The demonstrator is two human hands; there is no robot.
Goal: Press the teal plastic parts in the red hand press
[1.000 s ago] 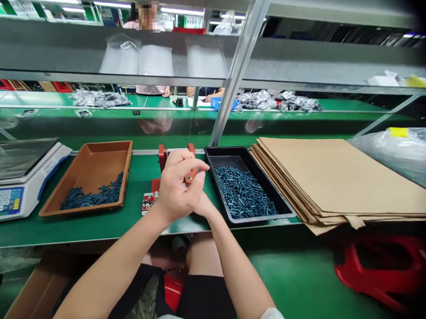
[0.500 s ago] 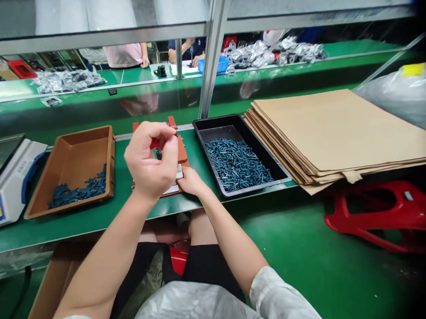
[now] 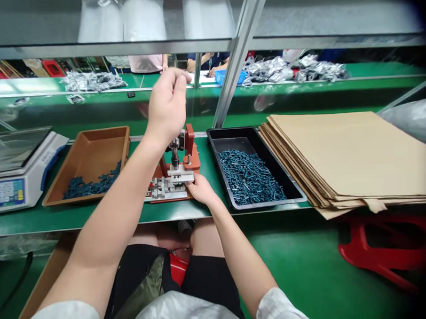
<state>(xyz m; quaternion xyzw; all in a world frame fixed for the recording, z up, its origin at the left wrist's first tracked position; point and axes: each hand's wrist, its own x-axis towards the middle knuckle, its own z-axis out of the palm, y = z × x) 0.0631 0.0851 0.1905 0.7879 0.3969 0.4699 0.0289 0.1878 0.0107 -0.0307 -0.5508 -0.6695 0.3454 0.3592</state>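
We're holding left hand (image 3: 167, 105) up over red hand press (image 3: 192, 153), fingers bunched; cannot tell whether they're pinching anything. Right hand (image 3: 204, 189) is resting loosely against press's metal block (image 3: 181, 177), not gripping. Press is standing on green bench (image 3: 95, 218), between brown tray (image 3: 92, 146) of dark blue parts (image 3: 90, 186) and black tray (image 3: 233, 132) of blue screws (image 3: 249, 176).

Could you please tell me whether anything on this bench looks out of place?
The stack of kraft cardboard sheets looks uneven: its sheets are fanned out, and a loose tab sticks out past the front edge.
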